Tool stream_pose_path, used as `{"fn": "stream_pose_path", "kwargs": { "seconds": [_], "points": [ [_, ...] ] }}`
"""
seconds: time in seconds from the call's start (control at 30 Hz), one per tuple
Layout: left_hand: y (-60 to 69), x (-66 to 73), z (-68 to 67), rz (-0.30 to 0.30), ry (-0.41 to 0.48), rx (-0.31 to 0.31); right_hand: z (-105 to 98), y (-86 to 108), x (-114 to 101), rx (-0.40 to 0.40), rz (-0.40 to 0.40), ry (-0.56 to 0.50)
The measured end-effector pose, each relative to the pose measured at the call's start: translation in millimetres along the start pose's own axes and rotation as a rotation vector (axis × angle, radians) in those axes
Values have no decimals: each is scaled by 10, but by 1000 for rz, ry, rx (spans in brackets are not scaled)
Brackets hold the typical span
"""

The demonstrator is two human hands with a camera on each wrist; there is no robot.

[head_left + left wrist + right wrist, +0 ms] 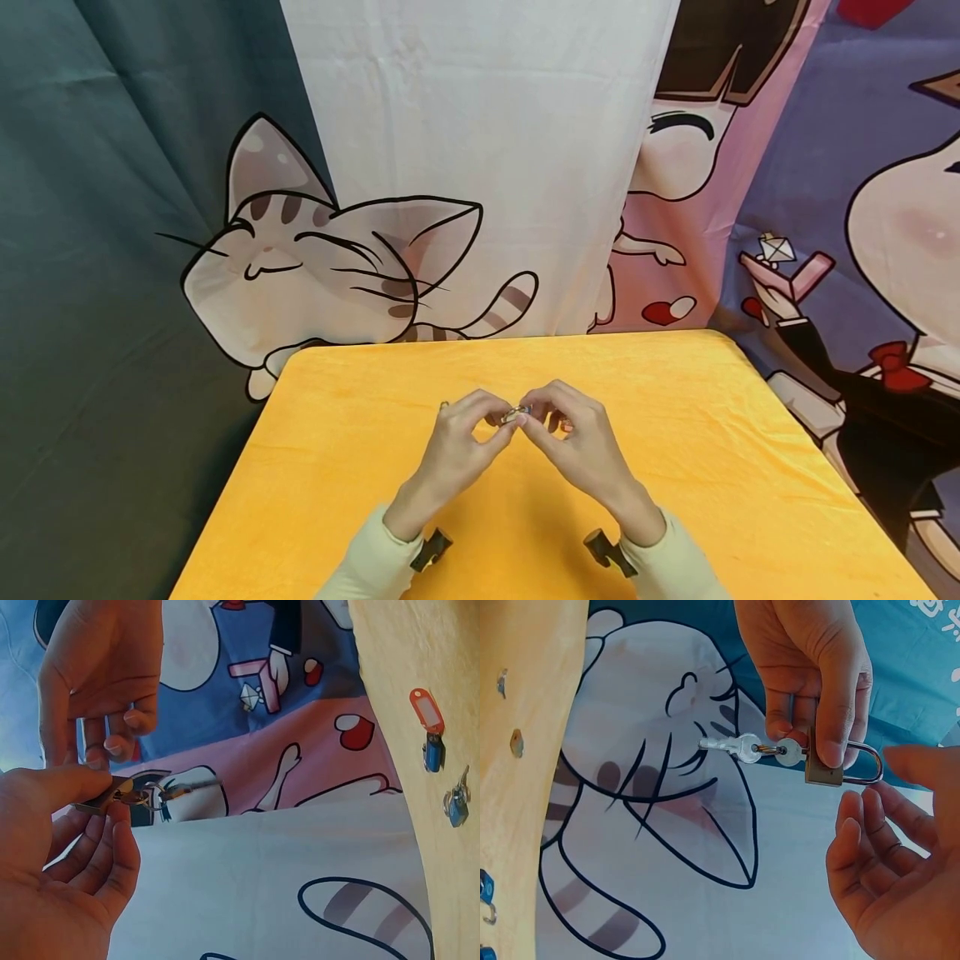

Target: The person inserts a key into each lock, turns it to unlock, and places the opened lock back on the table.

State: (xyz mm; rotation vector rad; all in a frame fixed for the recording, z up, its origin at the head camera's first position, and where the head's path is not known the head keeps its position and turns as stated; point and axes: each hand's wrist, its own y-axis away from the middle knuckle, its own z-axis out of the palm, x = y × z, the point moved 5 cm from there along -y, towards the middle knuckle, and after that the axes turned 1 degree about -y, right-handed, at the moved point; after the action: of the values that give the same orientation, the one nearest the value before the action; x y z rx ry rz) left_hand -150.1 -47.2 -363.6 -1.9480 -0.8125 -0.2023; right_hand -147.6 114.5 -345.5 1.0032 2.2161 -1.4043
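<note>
A brass padlock (823, 766) with a silver shackle (876, 765) is between the two hands. My left hand (454, 450) pinches its body between thumb and fingers. The thumb and a fingertip of my right hand (588, 450) meet the curved end of the shackle; in the left wrist view the right hand (105, 667) is partly behind the left hand (56, 862). One key head (789, 752) is against the padlock's base, linked by a ring to a second silver key (735, 746). In the head view the padlock (515, 414) is small and its details are unclear.
The yellow table (360, 383) lies under the hands, with printed curtains behind. In the left wrist view a red tag (427, 711) with a blue padlock (433, 754) and another blue padlock (457, 810) lie on it. Small metal pieces (517, 742) show in the right wrist view.
</note>
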Motion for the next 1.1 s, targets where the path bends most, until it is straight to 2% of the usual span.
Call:
{"fn": "stream_pose_path", "kwargs": {
  "seconds": [0.2, 0.47, 0.77, 1.0, 1.1],
  "points": [
    [-2, 24, 0, 18, 9, -15, 17, -2, -7, 6, -11, 6],
    [22, 16, 8, -12, -3, -27, 25, 3, 4, 15, -4, 34],
    [33, 7, 10, -34, 1, 11, 13, 3, -4, 19, -3, 62],
    [45, -19, 13, -84, 26, 37, 16, 9, 19, 29, -2, 57],
    [43, -16, 13, -77, 39, 54, 16, 12, 21, 32, 0, 56]
  ]
}}
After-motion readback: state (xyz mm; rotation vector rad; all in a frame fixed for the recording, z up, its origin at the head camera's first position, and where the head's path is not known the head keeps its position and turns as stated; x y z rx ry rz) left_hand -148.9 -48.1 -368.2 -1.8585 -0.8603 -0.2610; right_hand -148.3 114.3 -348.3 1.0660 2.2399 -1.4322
